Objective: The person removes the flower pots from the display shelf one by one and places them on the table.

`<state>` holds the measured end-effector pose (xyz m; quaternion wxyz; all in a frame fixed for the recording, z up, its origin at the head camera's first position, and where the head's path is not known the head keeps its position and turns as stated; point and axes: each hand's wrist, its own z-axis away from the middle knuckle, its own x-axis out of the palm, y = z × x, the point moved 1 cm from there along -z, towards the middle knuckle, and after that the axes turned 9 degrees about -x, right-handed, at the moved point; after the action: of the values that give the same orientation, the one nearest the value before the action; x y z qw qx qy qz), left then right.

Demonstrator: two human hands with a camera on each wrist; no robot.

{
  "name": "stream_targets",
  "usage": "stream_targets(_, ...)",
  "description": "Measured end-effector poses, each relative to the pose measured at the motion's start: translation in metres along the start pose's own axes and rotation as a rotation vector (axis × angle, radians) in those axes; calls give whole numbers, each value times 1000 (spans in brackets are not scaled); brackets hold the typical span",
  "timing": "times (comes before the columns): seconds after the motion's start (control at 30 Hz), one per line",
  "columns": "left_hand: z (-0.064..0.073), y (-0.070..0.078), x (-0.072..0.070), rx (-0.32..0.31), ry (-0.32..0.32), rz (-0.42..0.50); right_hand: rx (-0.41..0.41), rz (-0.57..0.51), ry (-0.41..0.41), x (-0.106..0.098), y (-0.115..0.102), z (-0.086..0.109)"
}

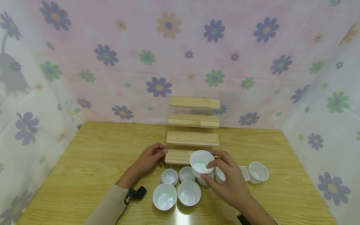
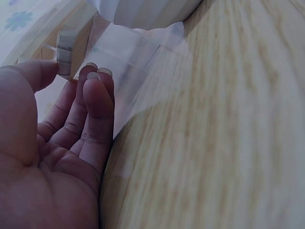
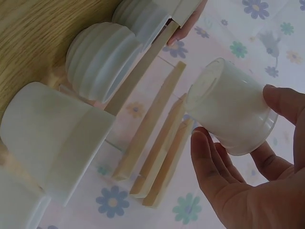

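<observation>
My right hand (image 1: 232,183) pinches a small white flower pot (image 1: 201,157) between thumb and fingers. The pot is held above the front of a stepped wooden display stand (image 1: 192,138). In the right wrist view, that pot (image 3: 228,107) is tilted, its smooth side showing. At the stand's lowest board, my left hand (image 1: 147,159) grips the left end. The left wrist view shows the thumb against the board's edge (image 2: 64,57), the other fingers curled below it. Ribbed white pots (image 1: 169,176) stand before the lowest board, one partly hidden behind the held pot.
Two wider white pots (image 1: 189,192) sit nearer the table's front. To the right are another round white pot (image 1: 258,173) and a squarish white one (image 1: 244,173), partly covered by my right hand. Flowered cloth (image 1: 188,66) surrounds the wooden table (image 1: 112,139).
</observation>
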<state>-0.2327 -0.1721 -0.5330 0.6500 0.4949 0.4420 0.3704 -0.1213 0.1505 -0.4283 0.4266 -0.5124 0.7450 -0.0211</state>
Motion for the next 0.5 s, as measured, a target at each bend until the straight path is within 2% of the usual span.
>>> stream_targets(0.5, 1, 2, -1, -8, -3, 11, 8, 22, -3, -9, -4, 16)
